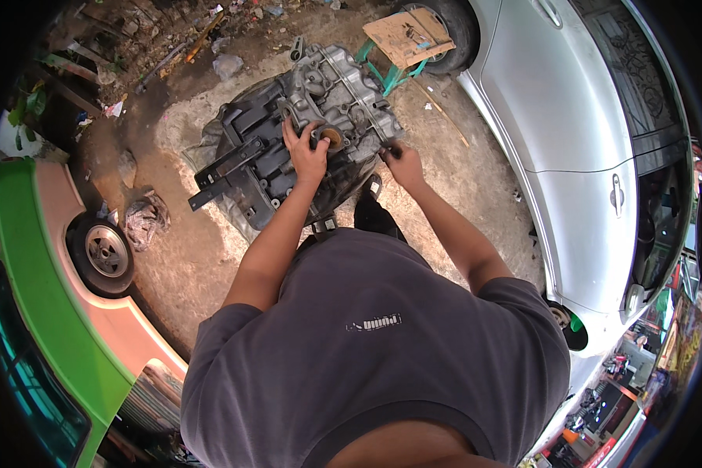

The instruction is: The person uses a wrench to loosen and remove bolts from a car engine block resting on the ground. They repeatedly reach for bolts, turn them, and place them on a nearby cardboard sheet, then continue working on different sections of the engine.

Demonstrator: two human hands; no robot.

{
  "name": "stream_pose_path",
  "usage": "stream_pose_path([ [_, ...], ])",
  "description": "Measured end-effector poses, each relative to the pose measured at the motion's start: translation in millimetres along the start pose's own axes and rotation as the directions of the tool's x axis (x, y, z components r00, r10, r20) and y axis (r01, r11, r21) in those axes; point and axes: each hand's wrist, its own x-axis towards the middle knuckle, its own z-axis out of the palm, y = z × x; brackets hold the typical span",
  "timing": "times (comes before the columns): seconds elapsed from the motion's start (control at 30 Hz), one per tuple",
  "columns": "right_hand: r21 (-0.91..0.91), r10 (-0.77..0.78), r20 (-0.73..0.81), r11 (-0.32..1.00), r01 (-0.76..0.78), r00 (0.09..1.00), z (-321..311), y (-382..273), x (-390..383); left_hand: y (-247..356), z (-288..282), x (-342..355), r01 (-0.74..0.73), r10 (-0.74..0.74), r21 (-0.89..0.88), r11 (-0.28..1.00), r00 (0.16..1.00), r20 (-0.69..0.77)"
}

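A large grey metal engine (pixel 335 82) with black plastic parts lies on the ground in front of me. My left hand (pixel 308 156) rests on it with the fingers spread, beside a round brownish opening or disc (pixel 332 139). At the engine's right edge, my right hand (pixel 404 165) is closed with its fingers curled together. Whatever is between those fingers is too small or hidden to name. A black metal bracket (pixel 226 171) juts out from the engine's left side.
Past the engine stands a green-legged stool (pixel 398 35) with a worn board top and small items on it. A silver car (pixel 554 156) is parked on the right, a green and pink vehicle (pixel 54 234) on the left. A crumpled plastic bag (pixel 146 218) lies on the ground.
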Motion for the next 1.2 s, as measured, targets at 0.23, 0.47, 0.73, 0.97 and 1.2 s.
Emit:
stream_pose_path([
  [0.23, -0.336, -0.251, 0.277, 0.879, 0.338, 0.927, -46.9, -42.1, 75.5, 0.7, -0.1, 1.2, -0.005, 0.005, 0.013, 1.000, 1.000, 0.004],
  [0.47, -0.378, -0.303, 0.612, 0.699, 0.607, 0.730, -58.0, -67.9, 122.1, 0.3, 0.9, 1.0, 0.009, -0.009, 0.024, 1.000, 1.000, -0.003],
  [0.73, -0.376, -0.265, 0.725, 0.621, 0.687, 0.636, -57.3, -100.8, 130.3, -2.8, 2.6, 0.5, 0.018, -0.017, 0.041, 0.999, 1.000, -0.020],
  [0.97, -0.485, -0.155, 0.726, 0.575, 0.659, 0.670, -47.8, -107.8, 136.4, -3.2, 3.6, 0.8, 0.008, -0.007, 0.043, 0.999, 1.000, -0.020],
  [1.2, -0.461, -0.035, 0.611, 0.797, 0.391, 0.791, -41.3, -66.4, 130.9, -1.2, 1.6, 0.4, 0.004, -0.003, 0.015, 1.000, 1.000, -0.019],
])
